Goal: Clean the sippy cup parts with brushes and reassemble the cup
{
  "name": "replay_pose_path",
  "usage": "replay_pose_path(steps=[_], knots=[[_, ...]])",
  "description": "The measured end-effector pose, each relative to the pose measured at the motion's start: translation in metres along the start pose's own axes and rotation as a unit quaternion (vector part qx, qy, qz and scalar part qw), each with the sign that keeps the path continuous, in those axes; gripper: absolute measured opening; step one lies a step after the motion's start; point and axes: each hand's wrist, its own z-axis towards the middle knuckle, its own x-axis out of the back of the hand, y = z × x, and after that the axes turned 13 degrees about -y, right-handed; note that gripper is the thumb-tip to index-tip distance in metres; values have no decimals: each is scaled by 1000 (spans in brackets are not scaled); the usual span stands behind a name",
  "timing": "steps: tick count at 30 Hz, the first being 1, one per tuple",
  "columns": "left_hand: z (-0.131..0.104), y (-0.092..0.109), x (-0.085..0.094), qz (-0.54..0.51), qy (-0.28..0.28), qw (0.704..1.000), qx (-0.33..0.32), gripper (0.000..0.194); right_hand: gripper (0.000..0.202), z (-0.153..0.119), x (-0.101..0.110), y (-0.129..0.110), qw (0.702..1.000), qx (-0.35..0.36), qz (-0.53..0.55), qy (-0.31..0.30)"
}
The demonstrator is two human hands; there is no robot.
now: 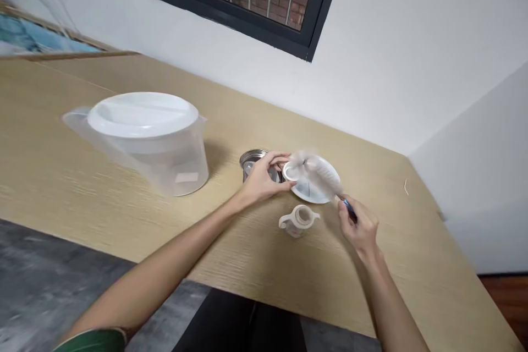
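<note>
My left hand (266, 176) is closed, thumb and fingers gripping a small white round cap (290, 171). My right hand (359, 223) is wrapped around the dark blue handle of a bottle brush (324, 179). The brush's pale bristles are smeared by motion and its head is at the cap; I cannot tell whether it is inside. Under the brush lies a white plate (311, 193). A metal bowl (252, 155) is partly hidden behind my left hand, with something clear in it. Nearer to me, a small baby bottle (302, 216) with two side handles stands upright with its mouth uncovered.
A large translucent pitcher (173, 162) with a white lid stands left of my left hand. The wooden table (247, 253) meets a white wall at the back, below a dark-framed window (231, 11). A thin pale strip (406, 187) lies at the right.
</note>
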Motion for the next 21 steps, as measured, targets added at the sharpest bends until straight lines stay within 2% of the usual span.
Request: replay_pose_path(steps=[2, 3, 6, 7, 10, 12, 14, 16, 18, 21], knots=[[-2, -2, 2, 32, 11, 999, -16, 65, 20, 1, 4, 2, 999, 10, -22, -32], [-2, -3, 3, 46, 16, 999, -21, 67, 19, 1, 6, 3, 998, -6, -43, -38], [-3, -7, 5, 79, 3, 996, -28, 72, 18, 1, 9, 7, 994, -79, -66, 21], [-2, -8, 5, 81, -6, 996, -31, 74, 19, 1, 8, 6, 994, -82, -55, 35], [1, -7, 8, 85, -6, 995, -55, 77, 23, 2, 2, 0, 999, -22, -38, 8], [3, -1, 15, 90, -4, 994, -57, 75, 25, 2, 0, -1, 999, -7, -48, -17], [4, 6, 27, 91, 7, 995, -45, 73, 23, 2, -1, 2, 997, -49, -55, -2], [5, 10, 42, 95, 19, 995, -25, 71, 22, 2, 1, 10, 992, -109, -51, 41], [4, 10, 55, 110, -17, 993, 24, 65, 23, 1, 3, 19, 984, -152, -54, 75], [2, 4, 64, 184, -145, 965, 120, 53, 24, 1, 5, 23, 981, -166, -44, 91]])
